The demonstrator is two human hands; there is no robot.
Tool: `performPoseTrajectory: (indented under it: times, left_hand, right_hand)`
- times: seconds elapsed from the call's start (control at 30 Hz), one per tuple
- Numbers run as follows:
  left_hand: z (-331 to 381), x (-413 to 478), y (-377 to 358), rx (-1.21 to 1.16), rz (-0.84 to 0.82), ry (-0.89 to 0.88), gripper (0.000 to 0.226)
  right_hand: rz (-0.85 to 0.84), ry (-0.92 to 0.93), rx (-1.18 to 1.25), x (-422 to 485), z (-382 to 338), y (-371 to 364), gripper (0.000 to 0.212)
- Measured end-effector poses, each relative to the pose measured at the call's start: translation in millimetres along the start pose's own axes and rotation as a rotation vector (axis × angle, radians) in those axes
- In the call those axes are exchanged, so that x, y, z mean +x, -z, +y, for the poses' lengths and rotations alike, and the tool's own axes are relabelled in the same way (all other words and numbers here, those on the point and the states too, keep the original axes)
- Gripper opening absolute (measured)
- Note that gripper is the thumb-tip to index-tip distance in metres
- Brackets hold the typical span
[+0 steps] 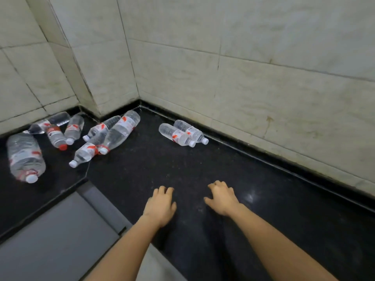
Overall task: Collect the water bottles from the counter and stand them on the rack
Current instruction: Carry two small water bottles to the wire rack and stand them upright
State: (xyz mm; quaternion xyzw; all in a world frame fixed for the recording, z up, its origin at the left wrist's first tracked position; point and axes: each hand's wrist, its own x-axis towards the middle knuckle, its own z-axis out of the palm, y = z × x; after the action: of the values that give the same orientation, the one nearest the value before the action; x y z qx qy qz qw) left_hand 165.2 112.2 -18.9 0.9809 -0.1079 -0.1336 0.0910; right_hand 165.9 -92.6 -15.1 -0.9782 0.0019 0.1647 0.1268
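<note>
Left grip, bare hand, palm down over the black speckled stone worktop: fingers relaxed and slightly bent, holding nothing. It sits well out from the tiled wall corner, on the camera side.

Right grip, bare hand, palm down near the left grip: fingers loosely spread, holding nothing. Whether its fingertips touch the worktop cannot be told.

Grey flat panel: below the worktop's front edge, left of the wall corner and well out from it.

Large clear plastic water bottle with white cap: lying on its side on the worktop, farthest left of the wall corner, cap toward the camera.

Three small clear plastic bottles with red-and-white labels: lying in a touching huddle on the worktop, left of the wall corner. One cap is red and one is white.

Long clear plastic bottle with red-printed label: lying with its base nearly in the wall corner, neck pointing out and left.

Two small clear white-capped bottles: lying against the long bottle's left side, just left of the wall corner.

Pair of small clear bottles with white caps: lying side by side and touching, just right of the wall corner, along the black skirting.
</note>
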Motion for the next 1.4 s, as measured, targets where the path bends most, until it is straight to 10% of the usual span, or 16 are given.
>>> performPoseTrajectory:
  times: [0.67, 1.13, 1.4]
  left_hand:
    - [-49, 349, -6, 0.245, 0.306, -0.712, 0.064]
    - [-40, 370, 6, 0.319, 0.366, -0.85, 0.054]
    - [-49, 330, 69, -0.037, 0.563, -0.859, 0.032]
  right_hand:
    - [0.192, -0.308, 0.03, 286, 12, 25, 0.068]
    - [0.187, -0.31, 0.229, 304, 13, 29, 0.031]
    - [0.335, -0.318, 0.523, 241, -14, 71, 0.026]
